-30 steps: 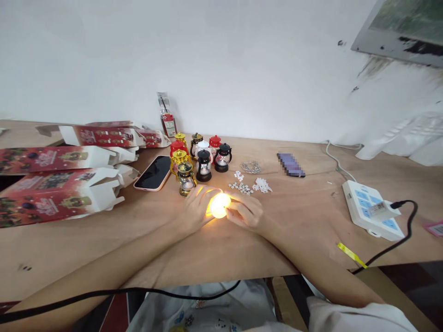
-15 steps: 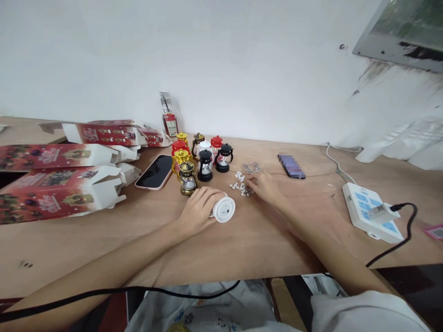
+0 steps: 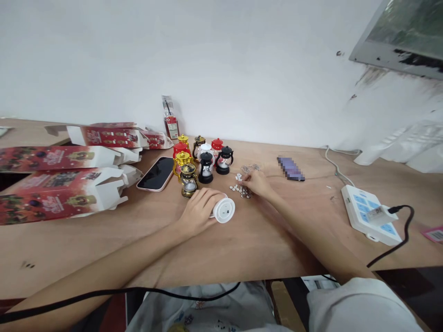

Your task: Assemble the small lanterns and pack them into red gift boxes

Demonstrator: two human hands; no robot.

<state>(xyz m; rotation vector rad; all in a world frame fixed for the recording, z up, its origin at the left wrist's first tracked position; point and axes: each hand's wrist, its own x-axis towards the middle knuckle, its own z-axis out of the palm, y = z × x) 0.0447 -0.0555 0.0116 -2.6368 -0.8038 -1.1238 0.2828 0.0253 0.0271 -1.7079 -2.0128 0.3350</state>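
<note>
My left hand point(image 3: 201, 208) is wrapped round a white mini lantern point(image 3: 224, 210), tipped on its side so its round base faces me. At the pile of small parts, my right hand point(image 3: 256, 182) has its fingertips bent down and close together; anything between them is too small to make out. Small white pieces point(image 3: 238, 177), round button cells point(image 3: 235, 188) and a heap of tiny metal parts point(image 3: 246, 192) lie by those fingers. Thin metal rings or wires point(image 3: 249, 168) lie just behind. Beyond my left hand stand several mini lanterns in black point(image 3: 206, 168), gold, red, white and bronze.
Red printed cartons point(image 3: 62, 193) with open flaps fill the left side. A pink-edged phone point(image 3: 156, 174) lies beside the lanterns, another phone point(image 3: 291, 168) to the right. A drink bottle point(image 3: 170, 123) stands by the wall. A power strip point(image 3: 370, 214) with a plugged-in black cable sits at right.
My right hand has shifted slightly left and back over the small parts, toward the white pieces. My left hand keeps the white lantern in the same tilted pose.
</note>
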